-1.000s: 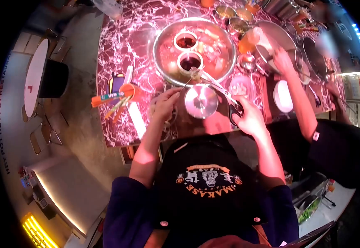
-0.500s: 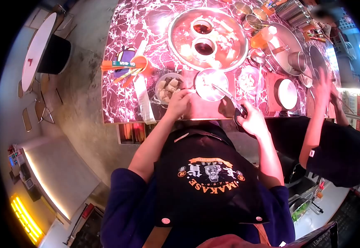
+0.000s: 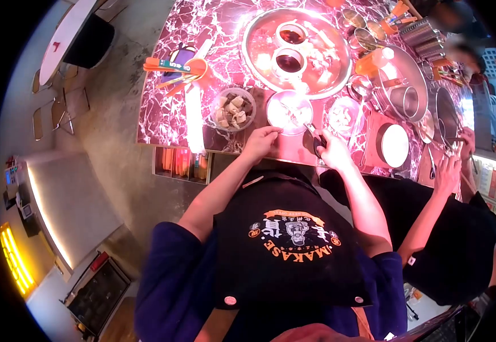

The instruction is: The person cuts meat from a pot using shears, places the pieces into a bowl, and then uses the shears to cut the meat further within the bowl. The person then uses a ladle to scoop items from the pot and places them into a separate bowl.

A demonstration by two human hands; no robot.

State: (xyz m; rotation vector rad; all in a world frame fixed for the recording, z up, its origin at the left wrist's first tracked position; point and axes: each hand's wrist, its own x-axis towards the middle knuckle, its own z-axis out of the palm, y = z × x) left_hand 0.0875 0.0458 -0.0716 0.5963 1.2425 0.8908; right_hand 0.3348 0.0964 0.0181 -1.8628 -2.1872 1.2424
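My right hand (image 3: 334, 150) is closed around the black handles of a pair of scissors (image 3: 310, 132), whose blades reach into a small metal bowl (image 3: 288, 112) on the marble table (image 3: 174, 119). My left hand (image 3: 262, 142) rests at the table's near edge just below that bowl, fingers curled, and I cannot see anything in it. To the bowl's left stands a clear bowl of pale food chunks (image 3: 233, 109). Beyond both lies a large round hot pot pan (image 3: 297, 51) with two dark sauce cups inside.
A second person sits to my right, their hands (image 3: 452, 171) near plates and a white dish (image 3: 395, 145). Orange-handled utensils (image 3: 174, 67) lie at the table's left. Metal pots and cups crowd the far right. A drawer of utensils (image 3: 180, 163) hangs under the table edge.
My view shifted so the table sits higher and closer to my body. Both my hands drew back toward the near edge, and the scissors lowered into the small bowl. The neighbour's arm pulled back.
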